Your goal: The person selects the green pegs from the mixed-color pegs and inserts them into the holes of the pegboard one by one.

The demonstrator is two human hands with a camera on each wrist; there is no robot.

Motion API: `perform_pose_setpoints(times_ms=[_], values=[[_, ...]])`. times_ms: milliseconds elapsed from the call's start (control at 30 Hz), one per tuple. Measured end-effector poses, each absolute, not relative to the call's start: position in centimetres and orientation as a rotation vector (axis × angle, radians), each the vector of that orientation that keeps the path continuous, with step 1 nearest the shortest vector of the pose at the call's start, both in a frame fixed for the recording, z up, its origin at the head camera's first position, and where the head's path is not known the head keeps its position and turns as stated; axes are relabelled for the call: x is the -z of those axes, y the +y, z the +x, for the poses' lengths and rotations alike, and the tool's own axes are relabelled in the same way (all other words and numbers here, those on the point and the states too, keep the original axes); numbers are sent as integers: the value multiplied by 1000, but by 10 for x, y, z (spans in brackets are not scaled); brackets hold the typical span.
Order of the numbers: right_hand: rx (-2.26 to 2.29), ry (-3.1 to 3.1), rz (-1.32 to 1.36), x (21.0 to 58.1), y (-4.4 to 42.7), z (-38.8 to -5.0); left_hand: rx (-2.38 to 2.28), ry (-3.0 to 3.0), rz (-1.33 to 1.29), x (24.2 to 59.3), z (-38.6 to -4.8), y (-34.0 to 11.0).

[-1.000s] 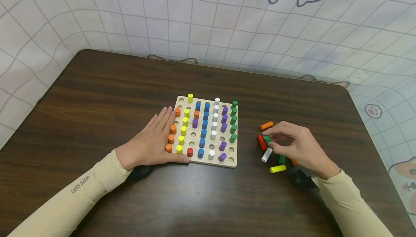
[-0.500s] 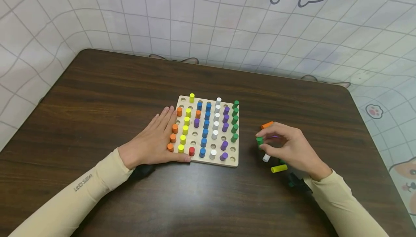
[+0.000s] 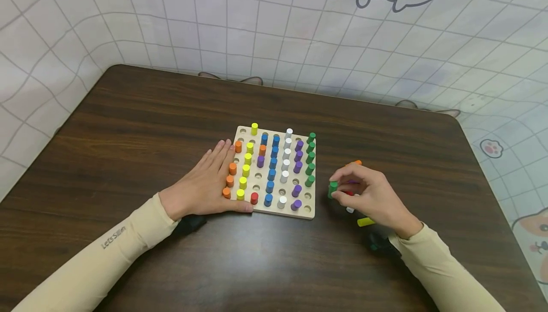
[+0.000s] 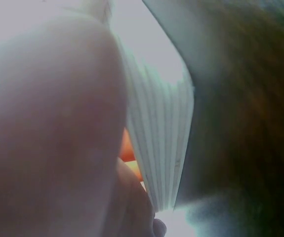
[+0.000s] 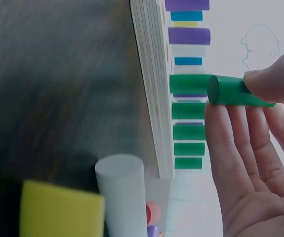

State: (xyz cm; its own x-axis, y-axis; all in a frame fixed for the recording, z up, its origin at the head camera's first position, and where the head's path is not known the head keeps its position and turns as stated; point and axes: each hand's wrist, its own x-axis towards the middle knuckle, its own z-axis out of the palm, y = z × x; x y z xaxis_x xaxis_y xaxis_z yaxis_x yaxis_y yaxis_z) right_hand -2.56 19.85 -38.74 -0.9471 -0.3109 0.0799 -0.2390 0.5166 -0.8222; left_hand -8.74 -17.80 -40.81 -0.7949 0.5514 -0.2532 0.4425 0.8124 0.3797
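Note:
My right hand (image 3: 370,193) pinches a green peg (image 3: 332,190) between thumb and fingertips, just right of a wooden pegboard (image 3: 309,214). The right wrist view shows this green peg (image 5: 235,91) clear of the table. My left hand (image 3: 203,183) lies flat with straight fingers along the board's left edge, its thumb at the front edge. Pegs stand in columns on the board: orange, yellow, blue, white, purple and green (image 3: 310,158), with one red peg (image 3: 254,198) near the front. Several holes hold no peg, including two at the front of the green column.
Beneath and beside my right hand lie loose pegs, partly hidden: a yellow peg (image 3: 366,222), a white peg (image 5: 121,192), an orange one and a red one. The brown table (image 3: 171,102) meets a grid-patterned cloth (image 3: 274,26) at its back edge.
My right hand has lifted the green peg from the loose pegs and carried it left toward the board. My left hand stays at the board's edge.

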Motion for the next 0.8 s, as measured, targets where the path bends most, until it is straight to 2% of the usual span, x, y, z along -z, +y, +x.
perform_pose_setpoints(times_ms=[800], values=[[1528,2547,-393,396,175,-25,-415,2659,755,409,-87,-177]])
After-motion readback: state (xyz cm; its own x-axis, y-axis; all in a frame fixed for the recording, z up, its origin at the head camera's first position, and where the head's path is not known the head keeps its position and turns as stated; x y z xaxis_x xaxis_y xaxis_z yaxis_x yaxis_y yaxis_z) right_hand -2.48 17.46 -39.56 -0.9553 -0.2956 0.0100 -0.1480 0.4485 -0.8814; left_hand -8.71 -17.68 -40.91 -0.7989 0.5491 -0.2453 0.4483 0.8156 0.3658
